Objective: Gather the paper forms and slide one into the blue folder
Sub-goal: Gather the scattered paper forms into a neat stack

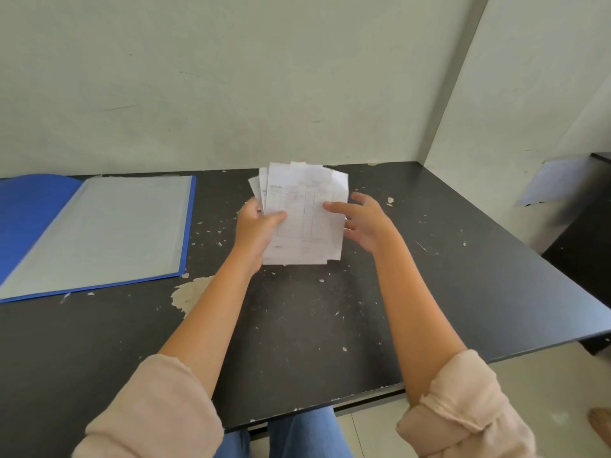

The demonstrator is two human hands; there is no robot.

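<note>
Gathering looks all but done: a loose sheaf of paper forms (302, 213) is held up just above the tabletop (297, 309) at the centre of the frame, its sheets fanned and unevenly squared. The left hand (256, 231) is clamped on the sheaf's left edge, thumb pressed across the front sheet, while the right hand (362, 223) is spread loosely beside the right edge, fingertips touching the top form without a firm grip being shown. The blue folder (29, 213) is lying open at the left of the frame, well apart from the forms, a pale lined sheet (109, 226) showing inside it. No form is seen slid in yet, so one sheet is judged still to be separated and carried over. The print on the forms cannot be read, and the number of sheets cannot be counted. The folder's left flap is cut off by the frame edge. A pale sheet (555, 181) at the right edge is blurred; whether it is another form cannot be told.
</note>
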